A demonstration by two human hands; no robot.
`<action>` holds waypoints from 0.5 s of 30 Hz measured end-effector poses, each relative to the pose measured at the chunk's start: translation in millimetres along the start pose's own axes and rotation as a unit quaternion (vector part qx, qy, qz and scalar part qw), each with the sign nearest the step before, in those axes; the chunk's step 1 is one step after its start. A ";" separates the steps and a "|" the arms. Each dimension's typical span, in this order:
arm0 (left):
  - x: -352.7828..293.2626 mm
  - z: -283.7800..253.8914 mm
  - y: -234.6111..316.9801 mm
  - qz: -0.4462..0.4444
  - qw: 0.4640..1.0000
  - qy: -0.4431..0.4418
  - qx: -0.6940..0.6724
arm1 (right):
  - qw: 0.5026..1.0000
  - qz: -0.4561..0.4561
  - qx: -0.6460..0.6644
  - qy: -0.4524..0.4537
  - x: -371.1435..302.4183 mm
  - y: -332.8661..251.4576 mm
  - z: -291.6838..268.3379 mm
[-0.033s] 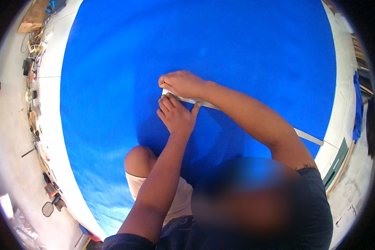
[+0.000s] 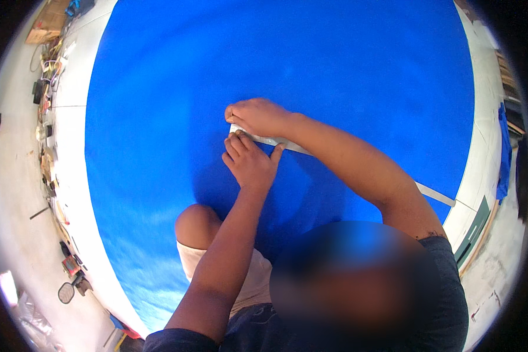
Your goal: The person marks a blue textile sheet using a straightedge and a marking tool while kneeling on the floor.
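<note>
A long, thin, pale strip that looks like a metal straightedge lies across a large blue sheet. It runs from under my hands toward the sheet's right edge, and my right forearm covers its middle. My left hand presses on the strip near its left end, fingertips on top and thumb spread apart. Just beyond it, my right hand is closed, curled down at the strip's end. Whatever its fingers grip is hidden.
White floor tiles border the sheet. Along the left lie assorted small items, with a cardboard box at the far left. A dark green panel sits at the right, near a bundle of blue cloth. My bare knee rests on the sheet.
</note>
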State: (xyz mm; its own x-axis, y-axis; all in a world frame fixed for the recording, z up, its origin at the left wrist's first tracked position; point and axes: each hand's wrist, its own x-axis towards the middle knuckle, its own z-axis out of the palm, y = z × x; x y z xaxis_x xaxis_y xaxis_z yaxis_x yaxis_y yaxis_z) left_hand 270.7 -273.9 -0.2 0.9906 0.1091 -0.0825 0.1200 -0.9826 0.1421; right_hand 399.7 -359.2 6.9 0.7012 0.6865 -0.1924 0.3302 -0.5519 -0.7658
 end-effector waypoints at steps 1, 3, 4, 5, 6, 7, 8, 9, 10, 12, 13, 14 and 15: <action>-0.2 -0.6 2.6 -0.003 1.000 -0.008 0.002 | 1.000 0.002 -0.007 -0.002 0.2 0.1 -0.9; -0.1 -3.1 6.8 -0.007 1.000 -0.020 0.006 | 1.000 0.006 0.015 0.000 -2.2 3.2 -0.7; 0.0 -4.6 8.4 -0.007 1.000 -0.023 0.008 | 1.000 0.008 0.026 0.002 -3.2 4.8 -0.1; -0.3 -5.4 7.0 -0.011 1.000 -0.026 0.008 | 1.000 0.010 0.011 -0.001 -1.3 2.6 0.7; -0.6 -6.2 5.3 -0.014 1.000 -0.028 0.003 | 1.000 0.011 -0.003 -0.003 0.5 0.5 1.6; -0.8 -7.0 3.6 -0.018 0.999 -0.030 -0.002 | 1.000 0.013 -0.017 -0.005 2.2 -1.6 2.6; -0.5 -7.3 4.2 -0.018 0.999 -0.031 -0.006 | 1.000 0.007 -0.022 0.002 1.8 -0.2 2.2; -0.1 -7.7 4.8 -0.018 0.999 -0.034 -0.007 | 1.000 0.002 -0.027 0.009 1.3 1.3 1.5; 0.2 -8.0 5.4 -0.018 0.999 -0.036 -0.008 | 0.999 -0.003 -0.031 0.017 0.6 2.5 1.2; 0.3 -7.2 4.9 -0.018 0.999 -0.036 -0.004 | 1.000 -0.009 -0.023 0.011 0.1 2.4 -0.6; 0.1 -6.7 4.6 -0.019 0.999 -0.035 0.002 | 1.000 -0.011 -0.018 0.008 0.1 2.1 -1.2; 0.0 -6.1 4.9 -0.020 0.999 -0.032 0.007 | 1.000 -0.011 -0.020 0.010 -0.4 2.3 -1.3; -0.2 -5.5 5.2 -0.021 0.999 -0.034 0.010 | 1.000 -0.012 -0.021 0.012 -0.9 2.4 -1.2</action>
State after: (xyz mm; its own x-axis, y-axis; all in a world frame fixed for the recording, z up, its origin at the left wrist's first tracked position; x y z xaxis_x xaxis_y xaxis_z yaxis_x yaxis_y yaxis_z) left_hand 271.5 -278.2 6.0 0.9778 0.1412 -0.1545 0.1601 -0.9801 0.1173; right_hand 400.6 -361.7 6.0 0.7071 0.6888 -0.1598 0.3733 -0.5556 -0.7429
